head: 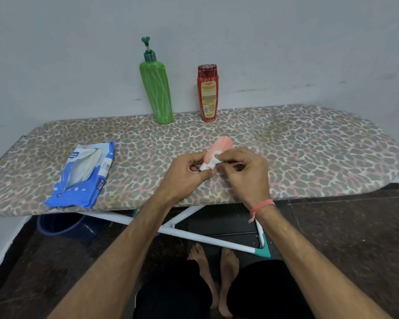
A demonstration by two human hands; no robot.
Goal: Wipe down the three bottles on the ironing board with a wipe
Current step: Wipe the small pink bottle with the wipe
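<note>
Wall (286,42) is seen behind the board (309,153), a pale plain surface against which the far edge of the leopard-print cover is set. White legs (194,236) with a teal foot are crossed beneath the board, over a dark floor (355,249), and a blue bucket (60,224) is partly hidden under the left end. Bare feet (217,272) are visible below.

Upright at the far edge, a green pump bottle (157,88) is placed, with a red bottle (207,93) just beside it on the right, the two apart from each other. A blue wipe pack (83,173) lies open and crumpled on the left part of the board, well apart from the bottles.

Near the middle, a pink bottle (220,148) is held tilted above the cover, its lower end gripped by the curled fingers of the left hand (184,173). A white wipe (210,161) is pinched by the right hand (244,171) and pressed against the pink bottle's side. Both grips are thus narrow and occupied. An orange thread (262,206) is worn on the right wrist.
</note>
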